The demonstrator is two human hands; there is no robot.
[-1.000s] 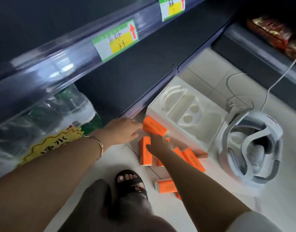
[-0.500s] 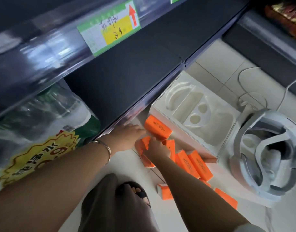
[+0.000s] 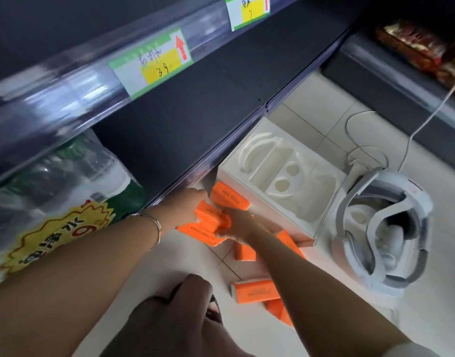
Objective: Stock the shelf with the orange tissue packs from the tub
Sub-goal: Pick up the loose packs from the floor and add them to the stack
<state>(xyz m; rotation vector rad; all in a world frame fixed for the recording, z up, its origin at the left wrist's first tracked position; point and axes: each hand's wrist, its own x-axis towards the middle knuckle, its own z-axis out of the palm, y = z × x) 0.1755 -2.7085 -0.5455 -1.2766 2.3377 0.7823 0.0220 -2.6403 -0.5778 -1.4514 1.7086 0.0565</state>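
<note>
Several orange tissue packs lie on the tiled floor below the dark shelf (image 3: 185,117). My left hand (image 3: 181,210) and my right hand (image 3: 236,224) press together on two stacked orange packs (image 3: 208,222) just above the floor. Another pack (image 3: 230,198) leans against a white box. More packs lie loose nearer me, one (image 3: 257,291) by my right forearm and one (image 3: 244,252) under my wrist. No tub is in view.
A white box with a moulded insert (image 3: 280,181) stands on the floor to the right of the packs. A white headset (image 3: 381,233) with a cable lies further right. A shrink-wrapped bottle pack (image 3: 53,199) fills the shelf's left end. My knee (image 3: 174,323) is at the bottom.
My hands have closed in from both sides and gathered two packs into a stack that is lifted slightly off the floor. The camera has tilted a little.
</note>
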